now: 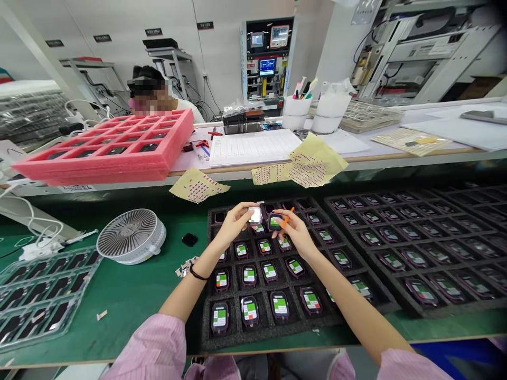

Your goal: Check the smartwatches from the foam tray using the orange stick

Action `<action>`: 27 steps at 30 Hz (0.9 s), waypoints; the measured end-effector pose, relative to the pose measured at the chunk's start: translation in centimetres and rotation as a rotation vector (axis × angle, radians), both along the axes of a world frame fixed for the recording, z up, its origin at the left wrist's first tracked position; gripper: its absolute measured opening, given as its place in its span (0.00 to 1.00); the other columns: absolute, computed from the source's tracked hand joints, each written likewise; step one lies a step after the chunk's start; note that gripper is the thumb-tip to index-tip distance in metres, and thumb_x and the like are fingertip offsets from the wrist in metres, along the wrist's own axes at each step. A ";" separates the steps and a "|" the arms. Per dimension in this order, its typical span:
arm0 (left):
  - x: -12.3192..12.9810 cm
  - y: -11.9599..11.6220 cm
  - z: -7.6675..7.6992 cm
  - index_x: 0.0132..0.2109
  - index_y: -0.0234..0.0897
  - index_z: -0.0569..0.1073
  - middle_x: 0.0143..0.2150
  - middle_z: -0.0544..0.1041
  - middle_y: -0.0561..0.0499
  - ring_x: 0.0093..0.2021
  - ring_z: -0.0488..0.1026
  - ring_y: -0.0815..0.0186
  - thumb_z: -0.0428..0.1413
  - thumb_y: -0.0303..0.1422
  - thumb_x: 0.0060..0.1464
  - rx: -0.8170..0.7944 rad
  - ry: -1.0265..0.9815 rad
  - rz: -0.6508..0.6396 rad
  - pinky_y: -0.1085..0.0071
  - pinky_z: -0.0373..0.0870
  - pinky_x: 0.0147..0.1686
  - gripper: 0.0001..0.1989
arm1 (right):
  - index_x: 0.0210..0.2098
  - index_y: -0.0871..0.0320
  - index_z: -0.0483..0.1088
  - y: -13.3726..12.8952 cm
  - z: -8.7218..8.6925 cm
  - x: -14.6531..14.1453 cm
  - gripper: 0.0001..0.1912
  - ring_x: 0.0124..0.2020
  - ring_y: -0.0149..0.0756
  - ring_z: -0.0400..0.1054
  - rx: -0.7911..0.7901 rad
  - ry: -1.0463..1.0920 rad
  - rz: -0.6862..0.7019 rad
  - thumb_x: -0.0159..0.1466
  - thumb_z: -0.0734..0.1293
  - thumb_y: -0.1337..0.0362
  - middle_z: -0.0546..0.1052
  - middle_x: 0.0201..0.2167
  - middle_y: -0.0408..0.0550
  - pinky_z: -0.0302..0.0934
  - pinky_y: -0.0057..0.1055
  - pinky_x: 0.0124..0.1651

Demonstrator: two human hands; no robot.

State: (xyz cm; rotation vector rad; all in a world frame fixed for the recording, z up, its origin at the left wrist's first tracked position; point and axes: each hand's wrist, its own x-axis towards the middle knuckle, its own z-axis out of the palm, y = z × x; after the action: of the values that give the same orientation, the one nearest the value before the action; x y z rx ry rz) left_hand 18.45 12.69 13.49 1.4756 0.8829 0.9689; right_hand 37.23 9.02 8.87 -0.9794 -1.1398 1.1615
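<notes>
My left hand [237, 222] is closed, thumb and fingers gripping a smartwatch body [255, 214] with a bright white screen. Close beside it, my right hand [296, 232] is closed around a thin orange stick-shaped tool [288, 217]. A second watch body [274, 222] with a green and white screen lies at the fingertips of that hand; whether it is gripped or only touched, I cannot tell. Beneath both hands is a black foam tray [233, 338]. Its pockets hold several watch bodies [280, 305] with lit green and white screens, some with a red patch.
To the right lies another black foam tray [400, 295] of watches. A round fan [132, 235], a small black piece [189, 239] and a clear plastic tray [47, 295] are on the left. Pink foam trays [158, 163] sit on the shelf, with a person [154, 95] behind.
</notes>
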 end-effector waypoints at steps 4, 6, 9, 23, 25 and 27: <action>0.1 -0.2 0.2 0.42 0.35 0.73 0.30 0.74 0.52 0.23 0.68 0.73 0.55 0.42 0.54 -0.036 0.017 0.013 0.78 0.57 0.20 0.15 | 0.43 0.54 0.69 -0.1 0.1 0.0 0.18 0.20 0.30 0.70 -0.003 0.009 0.010 0.57 0.69 0.53 0.71 0.31 0.43 0.56 0.24 0.16; 0.2 -0.1 0.1 0.40 0.35 0.73 0.30 0.74 0.52 0.23 0.68 0.73 0.56 0.42 0.53 -0.050 0.012 0.014 0.78 0.59 0.20 0.15 | 0.44 0.54 0.69 0.0 0.0 0.0 0.19 0.20 0.30 0.70 -0.006 0.007 0.011 0.56 0.71 0.54 0.71 0.31 0.43 0.56 0.24 0.16; 0.2 0.0 -0.1 0.42 0.35 0.72 0.32 0.75 0.51 0.24 0.68 0.73 0.57 0.42 0.52 -0.043 0.018 -0.023 0.77 0.61 0.21 0.16 | 0.44 0.54 0.68 0.0 -0.1 -0.1 0.20 0.20 0.31 0.70 -0.010 -0.003 0.015 0.55 0.72 0.56 0.70 0.27 0.41 0.56 0.24 0.16; 0.1 0.4 -0.5 0.44 0.35 0.70 0.35 0.73 0.51 0.29 0.69 0.71 0.62 0.41 0.46 -0.039 -0.009 -0.040 0.75 0.66 0.28 0.21 | 0.44 0.56 0.69 0.3 -0.5 0.0 0.19 0.20 0.32 0.70 -0.006 -0.008 0.030 0.58 0.67 0.52 0.71 0.27 0.43 0.55 0.24 0.15; 0.0 0.3 -0.2 0.41 0.35 0.71 0.32 0.72 0.52 0.26 0.67 0.73 0.60 0.44 0.47 -0.074 -0.009 0.006 0.77 0.63 0.24 0.19 | 0.47 0.54 0.67 0.2 -0.5 -0.1 0.20 0.23 0.34 0.72 0.002 -0.016 0.075 0.58 0.68 0.53 0.72 0.33 0.46 0.57 0.24 0.16; -0.1 0.2 0.2 0.39 0.35 0.71 0.29 0.71 0.54 0.23 0.65 0.75 0.58 0.45 0.50 -0.098 -0.011 0.033 0.77 0.60 0.22 0.17 | 0.49 0.53 0.66 0.1 -0.5 -0.3 0.22 0.27 0.36 0.73 0.003 -0.039 0.112 0.58 0.69 0.55 0.72 0.36 0.47 0.58 0.24 0.17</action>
State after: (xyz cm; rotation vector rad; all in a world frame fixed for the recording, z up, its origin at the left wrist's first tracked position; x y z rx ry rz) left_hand 18.31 12.87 13.64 1.3752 0.9365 0.9437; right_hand 36.97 9.09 8.40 -0.9497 -1.2407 1.2340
